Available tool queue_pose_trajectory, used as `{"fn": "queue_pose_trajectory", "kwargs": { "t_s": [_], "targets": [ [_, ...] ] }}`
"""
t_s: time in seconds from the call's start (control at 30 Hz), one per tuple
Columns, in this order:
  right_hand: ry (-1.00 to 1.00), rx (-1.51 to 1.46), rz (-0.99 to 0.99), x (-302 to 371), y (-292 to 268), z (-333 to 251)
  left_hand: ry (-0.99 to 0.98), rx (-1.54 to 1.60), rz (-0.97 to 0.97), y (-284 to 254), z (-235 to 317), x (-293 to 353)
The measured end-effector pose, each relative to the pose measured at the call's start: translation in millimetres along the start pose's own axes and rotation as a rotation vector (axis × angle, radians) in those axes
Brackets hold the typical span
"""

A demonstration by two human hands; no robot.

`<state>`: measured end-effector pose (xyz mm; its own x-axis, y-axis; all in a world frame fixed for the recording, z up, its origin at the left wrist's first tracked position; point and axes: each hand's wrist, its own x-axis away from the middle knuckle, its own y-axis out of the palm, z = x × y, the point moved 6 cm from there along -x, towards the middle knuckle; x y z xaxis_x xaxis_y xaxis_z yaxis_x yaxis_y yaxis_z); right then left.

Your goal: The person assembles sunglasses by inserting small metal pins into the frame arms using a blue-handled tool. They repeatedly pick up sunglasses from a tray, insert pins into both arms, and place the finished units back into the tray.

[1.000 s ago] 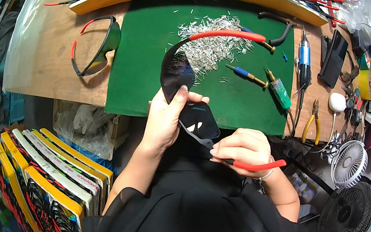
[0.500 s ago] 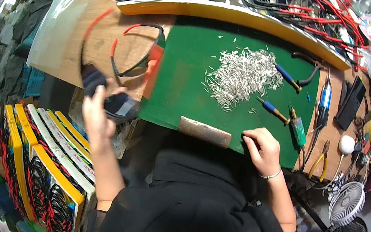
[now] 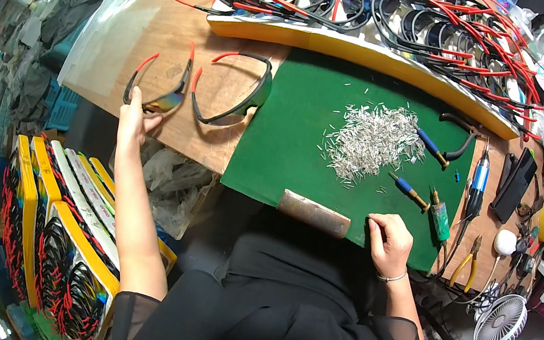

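My left hand (image 3: pixel 132 121) is at the left end of the table, its fingers closed on a pair of wraparound sunglasses (image 3: pixel 166 103). These have a shiny tinted lens and red-tipped temples, which point away from me. A second pair of dark glasses (image 3: pixel 266 95) with red tips lies just right of them, overlapping the edge of a green mat (image 3: pixel 275 149). My right hand (image 3: pixel 390 244) rests at the mat's near edge with its fingers curled in, and I see nothing in it. Beyond it is a heap of small silvery pins (image 3: pixel 372 143).
A yellow-edged tray (image 3: pixel 368 57) of red-tipped glasses spans the back. Blue-handled screwdrivers (image 3: pixel 411 192), a green-handled tool (image 3: pixel 439 218), and yellow pliers (image 3: pixel 465 261) lie right. A brown metal bar (image 3: pixel 313 213) sits at the front edge. More filled trays (image 3: pixel 62 236) stand lower left.
My left hand has carried the sunglasses farther left and away from me, onto the wooden table, turning them so the temples point away. My right hand stays at the mat's edge. The view has shifted.
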<state>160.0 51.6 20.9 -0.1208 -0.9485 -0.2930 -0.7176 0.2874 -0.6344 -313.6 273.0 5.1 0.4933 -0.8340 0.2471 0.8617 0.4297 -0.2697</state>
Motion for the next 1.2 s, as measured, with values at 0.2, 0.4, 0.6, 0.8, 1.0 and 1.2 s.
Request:
{"fn": "queue_pose_trajectory", "kwargs": {
  "t_s": [0.2,0.4,0.6,0.8,1.0,1.2],
  "targets": [
    [-0.023,0.055,0.030,1,1,0,0.519,-0.347,0.103,32,34,98],
    [-0.085,0.025,0.023,2,4,-8,0.859,-0.810,-0.231,112,27,136],
    [-0.081,0.030,0.065,7,-3,-1,0.778,-0.443,-0.545,114,51,201],
    [0.442,-1.085,-0.126,-5,-19,21,1.041,-0.337,-1.023,133,44,276],
    [0.626,-1.172,-0.536,10,-18,5,1.164,-0.346,-1.201,154,39,302],
    [0.243,-1.152,-0.296,10,-54,-9,1.143,-0.279,-1.222,157,35,296]
  ]
}}
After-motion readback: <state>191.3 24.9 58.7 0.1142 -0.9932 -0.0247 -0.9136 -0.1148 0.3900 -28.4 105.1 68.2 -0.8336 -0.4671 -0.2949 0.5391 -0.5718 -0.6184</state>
